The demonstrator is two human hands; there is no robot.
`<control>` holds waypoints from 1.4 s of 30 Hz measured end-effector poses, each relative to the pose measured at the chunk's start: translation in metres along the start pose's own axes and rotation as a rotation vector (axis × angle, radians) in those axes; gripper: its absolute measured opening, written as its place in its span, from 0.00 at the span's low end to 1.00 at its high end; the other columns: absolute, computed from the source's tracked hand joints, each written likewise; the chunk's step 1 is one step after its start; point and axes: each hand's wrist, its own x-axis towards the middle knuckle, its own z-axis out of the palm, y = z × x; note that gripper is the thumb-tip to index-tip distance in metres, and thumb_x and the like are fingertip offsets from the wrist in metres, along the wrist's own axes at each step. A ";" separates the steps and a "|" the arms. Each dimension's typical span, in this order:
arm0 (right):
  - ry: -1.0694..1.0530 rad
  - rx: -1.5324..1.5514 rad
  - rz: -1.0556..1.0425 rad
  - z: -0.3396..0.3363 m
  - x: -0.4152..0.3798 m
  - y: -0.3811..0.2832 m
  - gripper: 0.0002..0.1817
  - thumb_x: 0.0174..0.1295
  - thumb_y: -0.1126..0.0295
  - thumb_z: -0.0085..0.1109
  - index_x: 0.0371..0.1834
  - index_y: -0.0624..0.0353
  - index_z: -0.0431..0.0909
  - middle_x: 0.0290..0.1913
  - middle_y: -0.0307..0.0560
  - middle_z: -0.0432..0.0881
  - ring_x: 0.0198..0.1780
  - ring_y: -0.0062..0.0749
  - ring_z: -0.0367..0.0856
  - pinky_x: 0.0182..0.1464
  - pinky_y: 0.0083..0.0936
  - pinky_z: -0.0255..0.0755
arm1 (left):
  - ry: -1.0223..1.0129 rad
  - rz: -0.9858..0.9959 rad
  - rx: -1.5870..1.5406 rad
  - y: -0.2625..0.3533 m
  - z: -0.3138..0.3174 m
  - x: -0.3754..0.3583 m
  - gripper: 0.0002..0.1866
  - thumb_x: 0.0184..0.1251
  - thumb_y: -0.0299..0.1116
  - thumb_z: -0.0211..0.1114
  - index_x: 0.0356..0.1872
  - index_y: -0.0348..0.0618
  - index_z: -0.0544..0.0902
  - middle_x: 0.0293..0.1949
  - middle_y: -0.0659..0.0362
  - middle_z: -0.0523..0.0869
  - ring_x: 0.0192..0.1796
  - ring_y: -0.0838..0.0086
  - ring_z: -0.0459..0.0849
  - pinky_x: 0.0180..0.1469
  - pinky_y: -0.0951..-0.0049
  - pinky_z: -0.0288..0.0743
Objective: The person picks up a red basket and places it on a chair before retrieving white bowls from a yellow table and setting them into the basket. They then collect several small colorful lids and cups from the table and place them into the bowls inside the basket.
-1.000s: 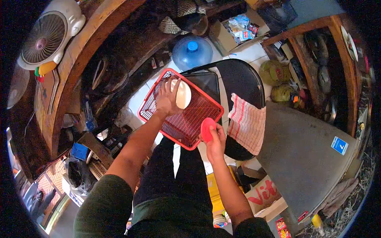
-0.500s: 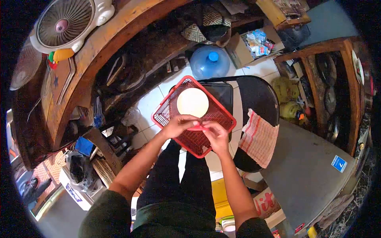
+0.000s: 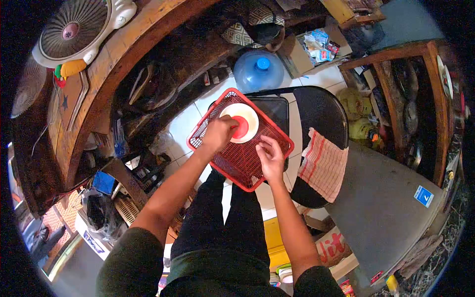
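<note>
A red plastic basket [image 3: 238,163] rests on a black seat-like surface, with a round cream bowl [image 3: 253,113] in its upper part. My left hand [image 3: 219,133] reaches over the bowl's left rim, its fingers closed on the edge of a flat red disc [image 3: 241,127]. The disc lies within the outline of the bowl; whether it touches the bottom cannot be made out. Over the basket's right side is my right hand [image 3: 271,157], fingers apart and holding nothing.
Beyond the basket stands a blue water jug [image 3: 258,72], beside a cardboard box of packets [image 3: 295,58]. A striped cloth [image 3: 324,166] hangs over a black chair [image 3: 324,114] at the right. A grey surface [image 3: 381,198] lies further right; a fan [image 3: 71,32] is upper left.
Both hands were together at the bowl's near edge on something red. My left hand has moved up and left over the bowl with it; my right hand has let go and opened.
</note>
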 end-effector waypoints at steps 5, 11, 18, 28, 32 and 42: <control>-0.004 -0.007 -0.024 -0.005 -0.008 -0.002 0.16 0.64 0.71 0.61 0.53 0.61 0.75 0.53 0.44 0.78 0.52 0.29 0.77 0.51 0.25 0.75 | -0.128 -0.044 0.196 -0.024 0.039 0.018 0.09 0.64 0.35 0.58 0.38 0.44 0.83 0.40 0.51 0.85 0.44 0.54 0.84 0.45 0.56 0.80; 0.000 -0.032 0.006 -0.024 -0.021 0.000 0.16 0.65 0.70 0.61 0.54 0.60 0.74 0.54 0.43 0.78 0.51 0.26 0.77 0.52 0.22 0.73 | -0.205 -0.080 0.354 -0.044 0.065 0.025 0.11 0.65 0.34 0.54 0.39 0.40 0.82 0.45 0.47 0.84 0.45 0.52 0.85 0.46 0.55 0.80; 0.011 -0.036 0.046 -0.044 -0.035 -0.001 0.15 0.65 0.70 0.60 0.54 0.60 0.75 0.52 0.42 0.79 0.49 0.25 0.77 0.50 0.22 0.73 | -0.077 -0.006 0.210 -0.034 0.054 0.014 0.10 0.61 0.32 0.60 0.43 0.43 0.80 0.51 0.51 0.81 0.49 0.52 0.82 0.51 0.56 0.77; -0.084 0.044 -0.069 -0.049 -0.072 -0.059 0.15 0.65 0.70 0.59 0.54 0.63 0.75 0.51 0.43 0.79 0.51 0.26 0.79 0.55 0.22 0.72 | 0.206 -0.087 -0.167 0.095 -0.068 -0.103 0.15 0.60 0.37 0.68 0.47 0.45 0.83 0.52 0.53 0.83 0.54 0.58 0.82 0.53 0.62 0.78; -0.159 0.058 -0.142 -0.042 -0.089 -0.117 0.15 0.66 0.70 0.59 0.54 0.63 0.74 0.53 0.44 0.78 0.53 0.27 0.78 0.57 0.23 0.71 | 0.284 -0.067 -0.097 0.135 -0.131 -0.134 0.18 0.57 0.38 0.71 0.48 0.46 0.83 0.53 0.56 0.81 0.56 0.60 0.80 0.57 0.65 0.76; -0.113 0.064 -0.348 -0.016 -0.157 -0.222 0.15 0.67 0.67 0.57 0.55 0.60 0.74 0.56 0.46 0.78 0.53 0.32 0.80 0.52 0.27 0.75 | 0.534 0.192 -0.214 0.193 -0.245 -0.156 0.18 0.56 0.34 0.72 0.48 0.45 0.82 0.58 0.52 0.77 0.60 0.57 0.77 0.61 0.61 0.71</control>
